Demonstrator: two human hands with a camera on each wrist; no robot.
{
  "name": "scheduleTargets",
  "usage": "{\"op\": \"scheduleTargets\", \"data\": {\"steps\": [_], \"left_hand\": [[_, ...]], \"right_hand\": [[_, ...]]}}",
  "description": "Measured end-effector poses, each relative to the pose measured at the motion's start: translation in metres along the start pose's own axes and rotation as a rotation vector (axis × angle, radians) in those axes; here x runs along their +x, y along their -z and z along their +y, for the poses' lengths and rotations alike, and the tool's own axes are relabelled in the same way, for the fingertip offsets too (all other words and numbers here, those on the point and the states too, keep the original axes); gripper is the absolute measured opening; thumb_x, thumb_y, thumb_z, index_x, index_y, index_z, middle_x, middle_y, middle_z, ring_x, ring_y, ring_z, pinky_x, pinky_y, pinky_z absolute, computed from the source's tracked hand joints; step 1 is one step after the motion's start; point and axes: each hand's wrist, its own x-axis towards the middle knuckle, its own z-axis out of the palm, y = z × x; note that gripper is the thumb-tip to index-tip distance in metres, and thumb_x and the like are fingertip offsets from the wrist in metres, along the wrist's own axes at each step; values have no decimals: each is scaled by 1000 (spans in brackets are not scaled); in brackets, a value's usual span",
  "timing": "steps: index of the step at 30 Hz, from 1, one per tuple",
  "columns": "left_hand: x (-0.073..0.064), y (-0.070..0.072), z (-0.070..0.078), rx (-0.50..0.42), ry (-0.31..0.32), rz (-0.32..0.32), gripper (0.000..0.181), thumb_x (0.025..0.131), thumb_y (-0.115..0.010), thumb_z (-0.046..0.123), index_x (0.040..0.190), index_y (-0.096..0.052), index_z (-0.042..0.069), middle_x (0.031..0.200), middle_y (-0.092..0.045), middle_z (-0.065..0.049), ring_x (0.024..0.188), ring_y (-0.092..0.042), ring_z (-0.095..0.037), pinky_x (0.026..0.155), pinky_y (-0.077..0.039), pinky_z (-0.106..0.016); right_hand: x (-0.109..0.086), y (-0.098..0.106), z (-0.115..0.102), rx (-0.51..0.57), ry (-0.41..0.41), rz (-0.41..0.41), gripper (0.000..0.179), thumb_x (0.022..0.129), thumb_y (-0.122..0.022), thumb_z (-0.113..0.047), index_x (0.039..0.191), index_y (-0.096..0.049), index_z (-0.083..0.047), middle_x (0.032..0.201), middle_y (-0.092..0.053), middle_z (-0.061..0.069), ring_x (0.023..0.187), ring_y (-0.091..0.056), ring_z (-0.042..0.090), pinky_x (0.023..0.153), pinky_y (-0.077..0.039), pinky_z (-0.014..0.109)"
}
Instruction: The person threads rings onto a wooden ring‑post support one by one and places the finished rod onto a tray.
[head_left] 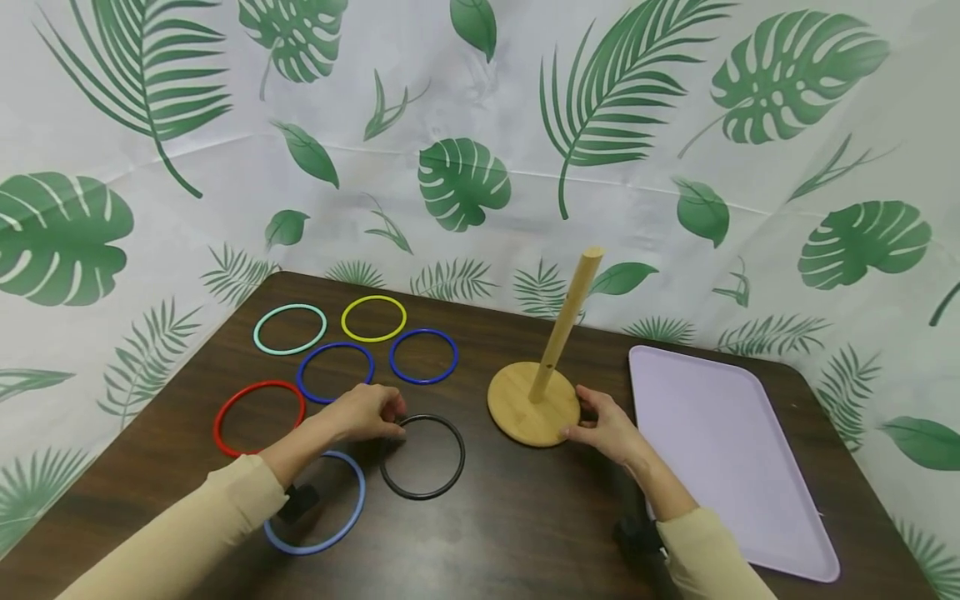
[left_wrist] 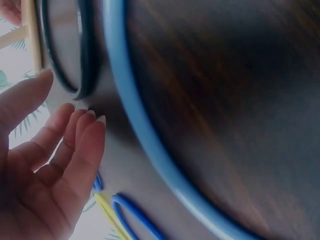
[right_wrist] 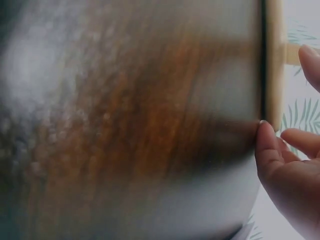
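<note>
Leaf-printed cloth (head_left: 465,187) backs a dark wood-grain table (head_left: 540,517) where, from the head, the left hand (head_left: 371,412) meets the black ring's (head_left: 426,497) upper left and the right hand (head_left: 611,427) grips a wooden peg stand (head_left: 517,417) by its base, the left wrist showing loose, parted fingers (left_wrist: 90,145) (firm contact I can't tell), the right wrist fingertips (right_wrist: 266,132) against the rim.

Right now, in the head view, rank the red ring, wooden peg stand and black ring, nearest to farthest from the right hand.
1. Wooden peg stand: at the right hand, on its left.
2. Black ring: left, by the left hand.
3. Red ring: farthest left.
</note>
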Motion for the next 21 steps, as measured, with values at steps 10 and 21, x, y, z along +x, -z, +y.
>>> {"op": "scheduleTargets", "data": {"steps": [10, 21], "left_hand": [[1, -8, -3, 15, -22, 45, 19, 71, -75, 4, 83, -60, 7, 69, -56, 2, 63, -50, -10, 57, -42, -25], [3, -11, 1, 56, 27, 51, 16, 67, -67, -1, 78, -60, 8, 66, -57, 3, 60, -51, -10, 55, -43, -24]], "right_hand": [[7, -3, -3, -153, -55, 5, 77, 77, -76, -4, 135, -30, 21, 132, -31, 39, 121, -38, 48, 89, -52, 45], [10, -2, -1, -156, -83, -2, 76, 79, -74, -6, 137, -30, 18, 135, -29, 37, 122, -39, 46, 90, -51, 46]]}}
